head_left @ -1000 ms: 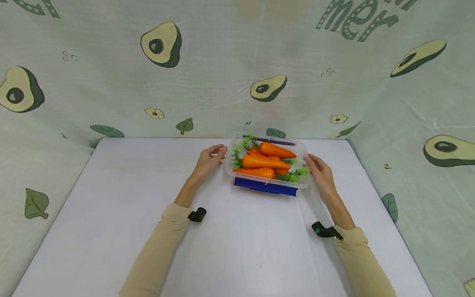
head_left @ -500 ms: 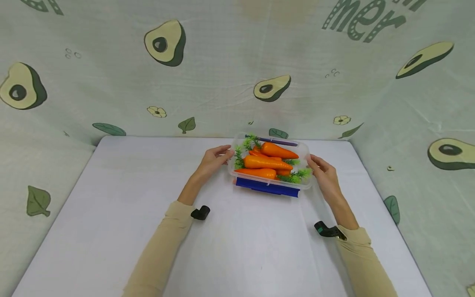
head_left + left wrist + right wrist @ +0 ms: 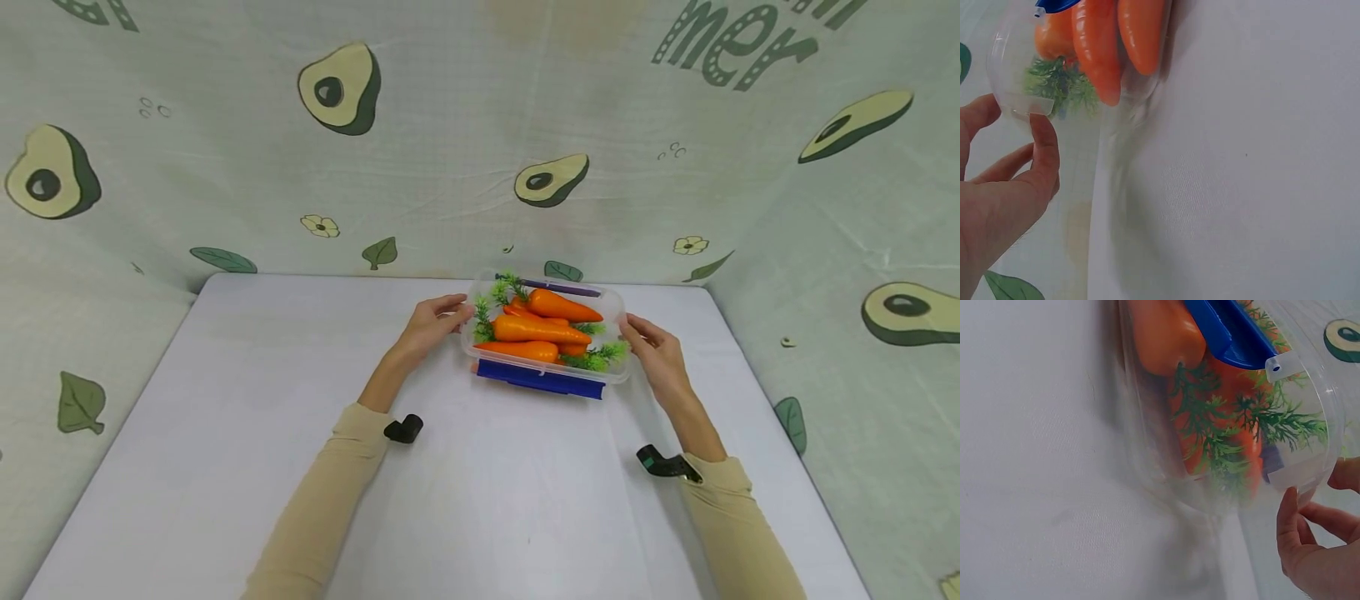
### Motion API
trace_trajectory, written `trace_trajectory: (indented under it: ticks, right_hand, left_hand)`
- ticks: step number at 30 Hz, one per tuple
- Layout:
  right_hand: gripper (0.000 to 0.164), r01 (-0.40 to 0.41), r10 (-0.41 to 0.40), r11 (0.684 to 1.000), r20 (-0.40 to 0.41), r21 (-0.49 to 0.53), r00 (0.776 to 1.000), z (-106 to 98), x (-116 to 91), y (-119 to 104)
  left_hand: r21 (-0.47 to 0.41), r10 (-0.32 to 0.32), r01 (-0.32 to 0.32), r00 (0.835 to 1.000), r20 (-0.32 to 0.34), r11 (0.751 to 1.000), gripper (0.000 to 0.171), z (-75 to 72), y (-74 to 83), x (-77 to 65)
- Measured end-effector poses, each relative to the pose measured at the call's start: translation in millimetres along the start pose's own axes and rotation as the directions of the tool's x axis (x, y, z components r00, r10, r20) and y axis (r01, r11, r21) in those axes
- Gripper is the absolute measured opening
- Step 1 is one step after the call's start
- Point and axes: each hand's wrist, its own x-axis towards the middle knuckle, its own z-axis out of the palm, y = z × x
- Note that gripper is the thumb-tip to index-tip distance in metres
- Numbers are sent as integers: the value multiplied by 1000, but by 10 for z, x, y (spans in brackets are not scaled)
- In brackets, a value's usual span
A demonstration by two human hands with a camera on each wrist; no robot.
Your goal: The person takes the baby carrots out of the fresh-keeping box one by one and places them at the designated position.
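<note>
A clear plastic food container [image 3: 617, 300] stands at the back of the table, its blue side latch [image 3: 540, 378] folded down at the front. Inside lie several orange carrots [image 3: 542, 329] with green leafy tops [image 3: 596, 358]. My left hand [image 3: 429, 329] pinches the container's left rim; the left wrist view shows thumb and fingers on either side of a clear tab there. On the opposite end, my right hand [image 3: 660, 358] pinches the right rim between thumb and fingers, seen close in the right wrist view. The carrots show through the clear wall in both wrist views.
The white table [image 3: 480, 500] ends at the back against a pale curtain [image 3: 450, 125] printed with avocados and leaves, which also hangs at both sides. A second, dark blue latch [image 3: 562, 287] runs along the container's far side.
My left hand has moved right onto the container's rim, and the right hand has closed in on its rim. The container stays about where it was; the head view shifts slightly.
</note>
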Motion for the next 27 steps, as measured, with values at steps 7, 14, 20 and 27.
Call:
trace_trajectory:
  ticks: [7, 14, 20, 27]
  right_hand:
    - [68, -3, 3, 1000, 14, 22, 1000, 20, -6, -14]
    - [66, -3, 2, 1000, 53, 16, 999, 70, -48, -51]
    - [66, 5, -6, 1000, 84, 13, 996, 108, -82, -55]
    - [63, 3, -4, 1000, 105, 7, 994, 174, -128, -90]
  left_hand:
    - [4, -6, 6, 1000, 12, 1000, 54, -49, -7, -44]
    - [-16, -23, 23, 1000, 17, 1000, 58, -127, -26, -128]
    - [4, -26, 26, 1000, 8, 1000, 58, -197, -43, -221]
    - [26, -27, 27, 1000, -5, 999, 60, -269, -50, -336]
